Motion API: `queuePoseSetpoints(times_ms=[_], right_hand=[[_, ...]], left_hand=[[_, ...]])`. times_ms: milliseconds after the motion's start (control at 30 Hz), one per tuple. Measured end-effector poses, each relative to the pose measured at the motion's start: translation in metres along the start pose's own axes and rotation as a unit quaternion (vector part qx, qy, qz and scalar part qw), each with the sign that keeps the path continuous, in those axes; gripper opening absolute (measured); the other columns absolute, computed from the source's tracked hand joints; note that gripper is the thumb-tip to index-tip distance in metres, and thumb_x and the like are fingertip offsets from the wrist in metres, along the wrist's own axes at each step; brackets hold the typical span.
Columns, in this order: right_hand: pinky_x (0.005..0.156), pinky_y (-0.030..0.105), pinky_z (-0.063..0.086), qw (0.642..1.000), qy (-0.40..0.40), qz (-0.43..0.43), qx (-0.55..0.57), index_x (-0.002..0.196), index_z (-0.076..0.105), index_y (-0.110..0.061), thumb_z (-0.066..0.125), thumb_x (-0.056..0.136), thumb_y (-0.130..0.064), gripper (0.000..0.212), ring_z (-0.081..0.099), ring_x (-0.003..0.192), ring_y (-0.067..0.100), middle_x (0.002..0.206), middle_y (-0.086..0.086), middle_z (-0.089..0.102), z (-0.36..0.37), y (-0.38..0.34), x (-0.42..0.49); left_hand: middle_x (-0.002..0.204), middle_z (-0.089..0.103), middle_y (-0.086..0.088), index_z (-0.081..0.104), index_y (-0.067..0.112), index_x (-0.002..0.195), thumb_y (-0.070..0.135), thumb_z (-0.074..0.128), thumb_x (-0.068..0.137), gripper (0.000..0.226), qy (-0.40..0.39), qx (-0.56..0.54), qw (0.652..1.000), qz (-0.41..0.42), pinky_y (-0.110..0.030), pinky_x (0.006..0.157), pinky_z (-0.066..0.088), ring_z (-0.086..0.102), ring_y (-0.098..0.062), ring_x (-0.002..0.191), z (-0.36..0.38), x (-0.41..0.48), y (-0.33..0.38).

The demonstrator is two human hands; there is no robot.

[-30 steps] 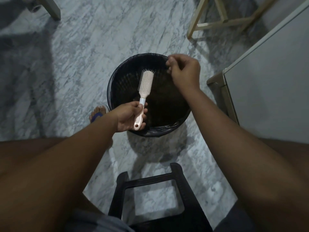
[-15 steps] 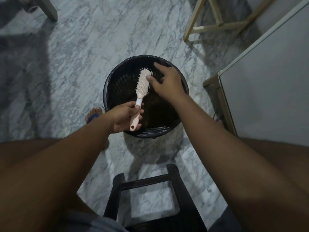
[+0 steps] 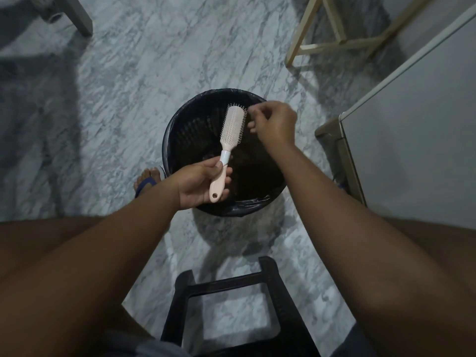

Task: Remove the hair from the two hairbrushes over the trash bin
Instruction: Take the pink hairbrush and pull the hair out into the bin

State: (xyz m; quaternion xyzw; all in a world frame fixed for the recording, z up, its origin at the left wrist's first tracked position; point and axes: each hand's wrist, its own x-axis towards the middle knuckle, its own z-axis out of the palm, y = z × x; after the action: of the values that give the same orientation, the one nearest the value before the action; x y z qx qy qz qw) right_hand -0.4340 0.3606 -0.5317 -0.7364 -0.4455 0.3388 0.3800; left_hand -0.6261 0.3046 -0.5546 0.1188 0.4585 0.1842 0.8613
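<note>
A pale pink hairbrush (image 3: pixel 231 130) with a white collar is held over the round black trash bin (image 3: pixel 180 130) lined with a dark bag. My left hand (image 3: pixel 198 185) grips its handle, bristle head pointing away from me. My right hand (image 3: pixel 274 123) sits just right of the brush head, fingers curled, thumb and fingertips pinched together at the bristles' edge. Whether strands of hair are between the fingers is too fine to see. Only one hairbrush is in view.
A black plastic stool (image 3: pixel 231 315) stands between my knees, near the bottom. A grey cabinet (image 3: pixel 412 150) fills the right side. Pale wooden furniture legs (image 3: pixel 334 34) stand at the top right, a grey leg (image 3: pixel 79 19) at top left. A sandalled foot (image 3: pixel 146 180) rests beside the bin.
My right hand went from beside the bin's far rim onto the brush head, then drew back to the right with its fingers pinched. The left hand kept holding the brush.
</note>
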Motion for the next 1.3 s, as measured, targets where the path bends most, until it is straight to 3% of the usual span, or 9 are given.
queuePoseSetpoints(times_ms=[167, 267, 500, 633, 767, 867, 1033, 1200, 1300], right_hand=[[0.069, 0.038, 0.064, 0.991, 0.091, 0.005, 0.097, 0.083, 0.068, -0.013, 0.060, 0.095, -0.010, 0.014, 0.071, 0.065, 0.012, 0.074, 0.003, 0.071, -0.016, -0.007, 0.016], [0.088, 0.034, 0.060, 0.988, 0.107, -0.012, 0.108, 0.111, 0.067, -0.014, 0.059, 0.092, -0.004, 0.023, 0.071, 0.084, 0.010, 0.091, 0.001, 0.071, -0.013, -0.004, 0.011], [0.091, 0.022, 0.050, 0.996, -0.080, 0.005, -0.026, 0.143, 0.049, -0.022, 0.081, 0.076, -0.046, 0.078, 0.060, 0.105, 0.009, 0.118, -0.004, 0.062, 0.004, -0.004, 0.001], [0.090, 0.030, 0.056, 0.993, -0.077, -0.022, -0.086, 0.110, 0.075, -0.017, 0.081, 0.078, -0.043, 0.042, 0.065, 0.091, 0.007, 0.102, -0.002, 0.073, 0.004, -0.011, 0.008], [0.090, 0.044, 0.054, 0.982, -0.056, -0.013, -0.180, 0.082, 0.077, -0.026, 0.073, 0.083, -0.046, 0.020, 0.067, 0.086, 0.008, 0.076, -0.014, 0.067, 0.005, -0.008, 0.016], [0.086, 0.040, 0.056, 0.989, -0.030, -0.016, -0.142, 0.081, 0.078, -0.025, 0.072, 0.084, -0.043, 0.020, 0.067, 0.082, 0.006, 0.072, -0.015, 0.067, 0.003, -0.006, 0.018], [0.072, 0.015, 0.051, 0.998, 0.035, 0.047, 0.010, 0.077, 0.075, -0.019, 0.065, 0.093, -0.037, 0.026, 0.068, 0.074, 0.002, 0.076, -0.010, 0.074, -0.003, -0.006, 0.020], [0.074, 0.022, 0.053, 0.998, 0.007, 0.064, 0.008, 0.077, 0.068, -0.026, 0.061, 0.095, -0.036, 0.023, 0.067, 0.072, 0.003, 0.075, -0.014, 0.073, -0.003, 0.014, 0.007], [0.090, 0.029, 0.056, 0.998, -0.018, 0.058, 0.027, 0.105, 0.071, -0.024, 0.064, 0.092, -0.042, 0.024, 0.069, 0.089, 0.002, 0.093, -0.012, 0.074, 0.001, 0.023, -0.001]], left_hand=[[0.095, 0.064, -0.005, 0.054, 0.018, 0.135, 0.012, 0.049, 0.101, 0.035, 0.018, -0.042, 0.999, 0.003, -0.035, 0.062, 0.055, 0.066, -0.018, 0.081, 0.000, -0.001, -0.008], [0.097, 0.063, -0.004, 0.052, 0.019, 0.138, 0.011, 0.048, 0.101, 0.038, 0.015, -0.031, 0.999, 0.006, -0.035, 0.064, 0.054, 0.063, -0.016, 0.078, 0.001, 0.000, -0.008], [0.093, 0.063, -0.001, 0.052, 0.025, 0.140, 0.012, 0.046, 0.102, 0.041, 0.011, 0.029, 0.999, 0.012, -0.035, 0.066, 0.050, 0.058, -0.014, 0.076, 0.001, 0.000, -0.006], [0.091, 0.060, -0.002, 0.050, 0.022, 0.141, 0.011, 0.043, 0.103, 0.041, -0.011, 0.030, 0.999, 0.008, -0.034, 0.063, 0.049, 0.055, -0.014, 0.072, 0.001, -0.003, -0.007], [0.089, 0.059, -0.003, 0.050, 0.019, 0.140, 0.010, 0.041, 0.103, 0.039, -0.020, 0.018, 1.000, 0.001, -0.032, 0.062, 0.047, 0.054, -0.013, 0.070, 0.005, -0.008, -0.013], [0.089, 0.059, -0.003, 0.051, 0.019, 0.138, 0.010, 0.040, 0.104, 0.037, -0.017, 0.003, 1.000, 0.008, -0.031, 0.062, 0.046, 0.053, -0.013, 0.070, 0.011, -0.009, -0.013], [0.086, 0.058, -0.004, 0.049, 0.017, 0.136, 0.009, 0.035, 0.104, 0.036, -0.012, -0.057, 0.998, 0.010, -0.029, 0.061, 0.043, 0.053, -0.012, 0.067, 0.014, -0.009, -0.010], [0.085, 0.058, -0.003, 0.046, 0.017, 0.141, 0.007, 0.034, 0.104, 0.040, -0.009, -0.069, 0.997, 0.024, -0.028, 0.058, 0.044, 0.053, -0.012, 0.066, 0.008, -0.010, -0.010], [0.088, 0.058, -0.004, 0.047, 0.017, 0.142, 0.008, 0.036, 0.103, 0.041, -0.023, -0.045, 0.999, 0.012, -0.029, 0.059, 0.045, 0.054, -0.012, 0.068, 0.007, -0.011, -0.009]])
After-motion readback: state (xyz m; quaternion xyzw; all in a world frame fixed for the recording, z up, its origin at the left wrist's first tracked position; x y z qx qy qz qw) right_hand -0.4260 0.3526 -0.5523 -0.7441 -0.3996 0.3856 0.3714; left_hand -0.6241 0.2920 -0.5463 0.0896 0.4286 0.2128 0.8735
